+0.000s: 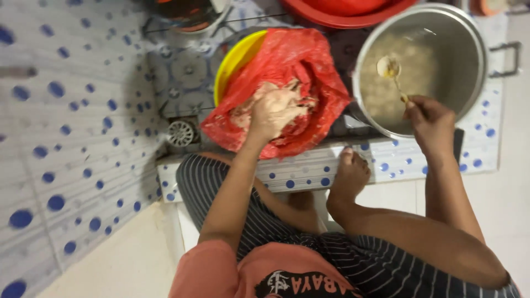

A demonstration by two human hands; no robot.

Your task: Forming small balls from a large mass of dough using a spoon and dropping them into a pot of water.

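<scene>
The red basin (348,14) at twelve o'clock is cut off by the top edge, as is a dark vessel (185,14) at eleven o'clock, too blurred to tell its kind. The left hand (274,110) is smeared with pale paste, its fingertips buried in the red plastic bag (292,60), which hides most of the yellow bowl (237,58). At six o'clock the bottom edge crops the person's salmon shirt (221,276).

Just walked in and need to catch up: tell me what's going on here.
A seated person has the left hand in pale lumpy food inside a red plastic bag set in a yellow basin. The right hand holds a spoon over a large metal pot of pale mixture.
</scene>
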